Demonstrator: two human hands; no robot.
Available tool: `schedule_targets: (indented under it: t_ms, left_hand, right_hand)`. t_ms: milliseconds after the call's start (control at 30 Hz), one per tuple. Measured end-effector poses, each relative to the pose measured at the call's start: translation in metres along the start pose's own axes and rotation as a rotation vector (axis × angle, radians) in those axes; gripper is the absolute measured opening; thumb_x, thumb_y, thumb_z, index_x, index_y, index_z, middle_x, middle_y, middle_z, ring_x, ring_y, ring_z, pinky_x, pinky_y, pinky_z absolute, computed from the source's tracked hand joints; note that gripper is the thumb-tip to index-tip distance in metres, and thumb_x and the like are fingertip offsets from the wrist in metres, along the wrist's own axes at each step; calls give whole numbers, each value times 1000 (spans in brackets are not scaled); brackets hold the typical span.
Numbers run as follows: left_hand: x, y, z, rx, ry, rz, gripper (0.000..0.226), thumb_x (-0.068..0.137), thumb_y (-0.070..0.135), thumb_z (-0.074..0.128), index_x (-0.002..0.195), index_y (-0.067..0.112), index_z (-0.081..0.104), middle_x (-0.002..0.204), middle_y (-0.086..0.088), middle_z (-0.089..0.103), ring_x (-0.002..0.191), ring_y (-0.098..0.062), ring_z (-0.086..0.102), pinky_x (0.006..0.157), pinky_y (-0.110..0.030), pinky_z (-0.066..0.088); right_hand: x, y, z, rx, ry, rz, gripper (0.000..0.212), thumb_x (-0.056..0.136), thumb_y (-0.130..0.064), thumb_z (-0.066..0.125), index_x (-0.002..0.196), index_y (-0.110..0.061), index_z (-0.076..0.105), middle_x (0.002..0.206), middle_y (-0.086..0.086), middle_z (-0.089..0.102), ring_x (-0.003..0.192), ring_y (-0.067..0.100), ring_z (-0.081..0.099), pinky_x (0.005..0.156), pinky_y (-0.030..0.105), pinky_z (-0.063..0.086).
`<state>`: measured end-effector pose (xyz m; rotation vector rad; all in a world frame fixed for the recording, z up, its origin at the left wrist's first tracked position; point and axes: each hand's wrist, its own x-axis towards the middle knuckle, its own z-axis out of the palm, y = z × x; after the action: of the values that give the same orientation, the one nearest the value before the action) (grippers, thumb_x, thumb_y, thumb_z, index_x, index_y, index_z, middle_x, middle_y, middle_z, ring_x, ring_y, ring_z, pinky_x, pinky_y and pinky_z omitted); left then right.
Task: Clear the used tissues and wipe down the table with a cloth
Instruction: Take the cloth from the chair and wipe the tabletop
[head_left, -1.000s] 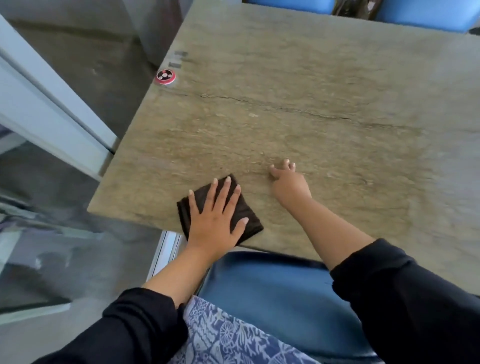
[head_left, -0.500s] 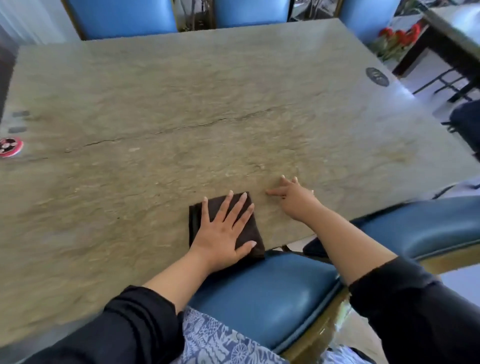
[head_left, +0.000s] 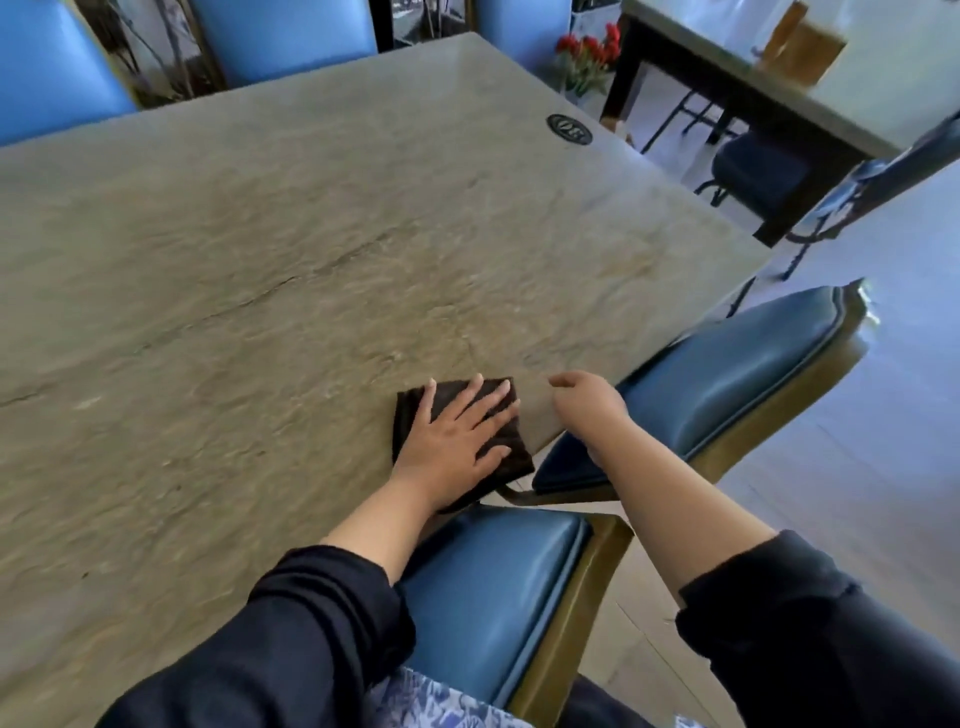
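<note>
- The left hand (head_left: 453, 437) lies flat with fingers spread and straight, pressing down on the cloth (head_left: 506, 452).
- The right hand (head_left: 589, 400) hovers just at 3 o'clock of the cloth, fingers loosely curled, grasping nothing.
- The cloth, dark brown and folded square, sits at the near edge of the table (head_left: 291, 249), one corner hanging over it.
- A round black disc (head_left: 569, 129) lies at 1 o'clock, near the far right edge.
- Blue chairs (head_left: 727, 364) stand at 3 and 6 o'clock; red flowers (head_left: 589, 52) are beyond the far corner.
</note>
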<state>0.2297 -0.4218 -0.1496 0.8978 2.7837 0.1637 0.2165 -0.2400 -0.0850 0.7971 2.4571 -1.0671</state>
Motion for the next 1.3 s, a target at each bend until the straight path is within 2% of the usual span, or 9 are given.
schedule_targets:
  t_ms: [167,300,400,600,667,767,967,1133,1300]
  left_hand:
    - [-28,-6,-6,-416,-111,176,40,98,40,44,137,47,41,149,35,16,142,6,-4,112,-46,-20]
    - [-30,-13,-28,-672,-358,131,32,97,28,52,128,34,57,149,15,38,135,13,13,116,-35,-15]
    - [-25,-17,-46,-959,-444,3,34,93,36,56,126,29,60,134,7,59,129,-11,48,115,-34,29]
    - [5,18,-94,-1611,-84,-253,20,98,23,49,112,12,57,93,-9,66,74,-15,63,64,-20,52]
    - [23,35,-107,-1774,-8,-313,14,98,25,50,101,14,58,84,-8,67,69,-15,63,62,-23,54]
    - [52,63,-122,-1938,111,-376,17,97,27,52,103,12,59,85,-9,70,72,-18,67,67,-26,56]
    - [112,135,-155,-2071,85,-448,44,99,40,41,106,3,65,84,-12,74,72,-22,72,68,-32,56]
    - [178,193,-180,-2054,199,-417,43,99,36,45,109,0,65,91,-13,74,90,-25,68,97,-37,47]
    - [248,238,-198,-1952,344,-408,27,94,30,57,108,9,65,82,-10,75,65,-20,72,50,-27,55]
  right_hand:
    - [-10,-5,-6,52,-10,16,40,93,-10,41,126,-21,60,127,5,59,110,24,55,92,34,48]
    - [-17,-14,-13,10,-69,-21,34,96,-10,42,121,-18,64,127,7,60,113,26,55,95,36,47]
    - [-22,-20,-23,2,-97,-58,32,97,-11,43,120,-16,65,131,7,58,121,27,51,96,34,42]
    - [-19,-21,-53,73,-146,-118,28,95,-10,46,108,-16,70,123,8,63,118,26,54,101,35,44]
    - [-12,-18,-66,138,-137,-131,24,93,-8,48,103,-15,69,105,9,66,104,26,59,79,32,52]
    - [-9,-14,-89,347,-79,-89,25,98,-16,44,116,-13,61,96,7,62,84,22,57,52,23,35]
    - [22,10,-153,614,-18,-120,36,98,-39,44,115,-14,63,98,5,69,88,24,66,76,38,54]
    - [56,29,-226,636,64,-232,31,99,-33,47,110,-12,66,95,3,69,89,21,65,85,38,52]
    - [89,41,-296,559,74,-343,23,96,-21,53,109,-9,68,90,1,65,82,13,58,81,32,47]
